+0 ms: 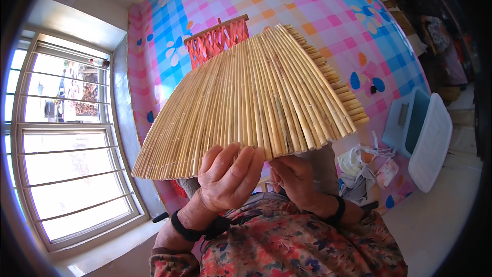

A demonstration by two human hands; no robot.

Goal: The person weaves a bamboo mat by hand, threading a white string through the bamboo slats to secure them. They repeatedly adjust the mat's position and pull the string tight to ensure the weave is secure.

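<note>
A mat of thin straw-coloured reed sticks (241, 97), bound side by side, spreads out in front of me with its near edge raised towards my body. Curled over that near edge, the fingers of my left hand (228, 177) grip the stick ends. My right hand (294, 182) is just under the edge, right of the left one. Its fingers are bent and pressed together, with what looks like a fine pale strand by them; the mat partly hides the fingertips. At the right side, a second layer of stick ends (328, 74) shows beneath the top one.
Beyond the mat, a red lattice-woven piece (218, 43) hangs from a wooden bar. A checked, flowered sheet (328, 10) covers the surface below. To the right are a light blue bin (417, 118), a translucent white lid (434, 143) and crumpled cloths (359, 179). A barred window (77, 141) is at left.
</note>
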